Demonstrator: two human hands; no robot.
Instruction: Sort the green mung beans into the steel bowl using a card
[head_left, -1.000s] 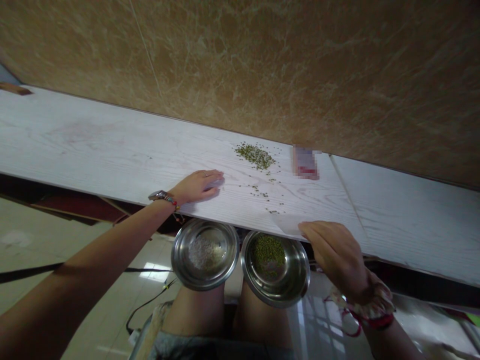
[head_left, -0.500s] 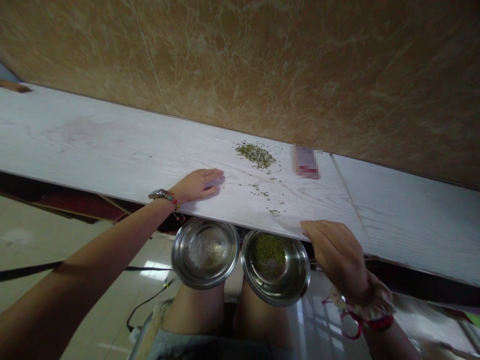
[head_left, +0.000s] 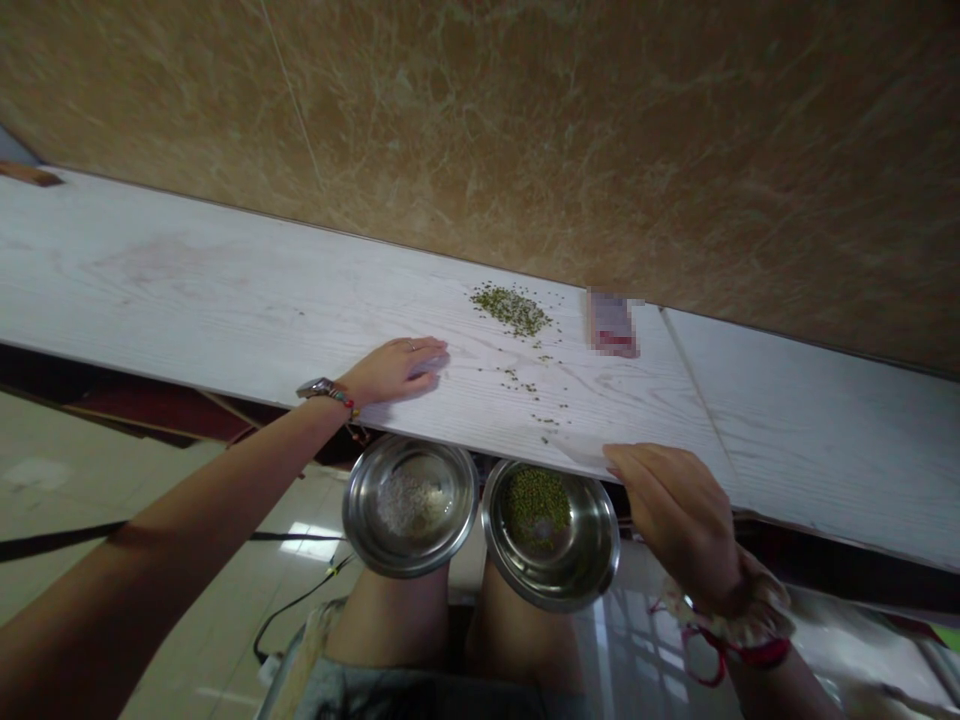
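Note:
My left hand (head_left: 397, 369) lies palm down on the white wood-grain table (head_left: 247, 300), fingers stretched out and holding nothing. My right hand (head_left: 675, 500) is at the table's front edge, just right of the right bowl; its fingers are drawn together, and whatever may be in them is hidden. A pile of green mung beans (head_left: 512, 309), with whitish grains among them, sits toward the wall. Loose beans (head_left: 521, 382) trail from it toward me. On my lap rest two steel bowls: the left bowl (head_left: 360, 520) has white grains (head_left: 409, 502), the right bowl (head_left: 596, 560) green beans (head_left: 538, 500).
A brown marbled wall (head_left: 480, 130) rises behind the table. Near it, right of the pile, lies a blurred-out packet-like item (head_left: 613, 322). A wooden piece (head_left: 30, 174) is at the far left. A black cable (head_left: 281, 607) hangs beside my left leg.
A few loose beans near the table's front edge have shifted slightly toward me. My right hand has moved very little, and my left hand stays in place.

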